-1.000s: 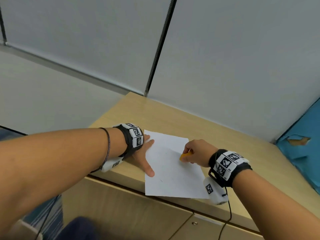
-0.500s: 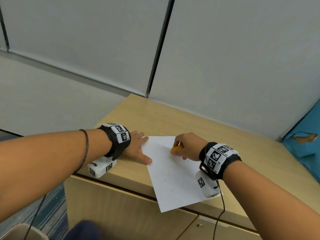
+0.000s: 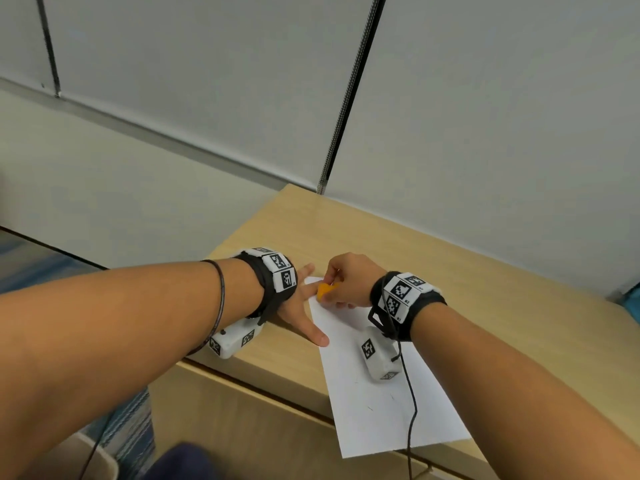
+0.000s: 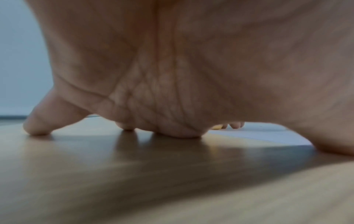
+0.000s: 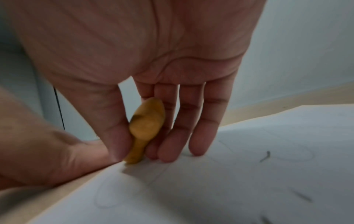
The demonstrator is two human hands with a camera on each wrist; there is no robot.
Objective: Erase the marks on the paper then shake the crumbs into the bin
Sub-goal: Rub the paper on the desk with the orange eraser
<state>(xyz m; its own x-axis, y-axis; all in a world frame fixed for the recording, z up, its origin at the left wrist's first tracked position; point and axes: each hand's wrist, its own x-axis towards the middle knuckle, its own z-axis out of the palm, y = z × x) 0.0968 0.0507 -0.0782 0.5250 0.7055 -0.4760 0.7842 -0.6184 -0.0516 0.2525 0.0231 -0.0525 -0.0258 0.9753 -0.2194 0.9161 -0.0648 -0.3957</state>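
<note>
A white sheet of paper [image 3: 377,400] lies on the wooden cabinet top [image 3: 485,306], its near end hanging over the front edge. Faint pencil outlines and dark eraser crumbs [image 5: 265,156] show on the paper [image 5: 229,189]. My right hand [image 3: 346,282] pinches an orange eraser [image 3: 325,291] between thumb and fingers, its tip pressed on the paper's far left corner; the eraser [image 5: 147,127] stands upright there. My left hand [image 3: 301,313] lies flat with fingers spread, thumb on the paper's left edge, palm [image 4: 172,91] on the wood.
A grey partition wall [image 3: 450,116] rises behind the cabinet. The rim of a pale bin [image 3: 100,455] shows on the floor at lower left, below the cabinet's left end. Something blue [image 3: 633,299] sits at the far right edge. A black cable [image 3: 412,420] hangs from my right wrist.
The paper has slid and turned so its near end overhangs the front edge more. My right hand with the eraser has moved to the paper's far left corner, close to my left hand.
</note>
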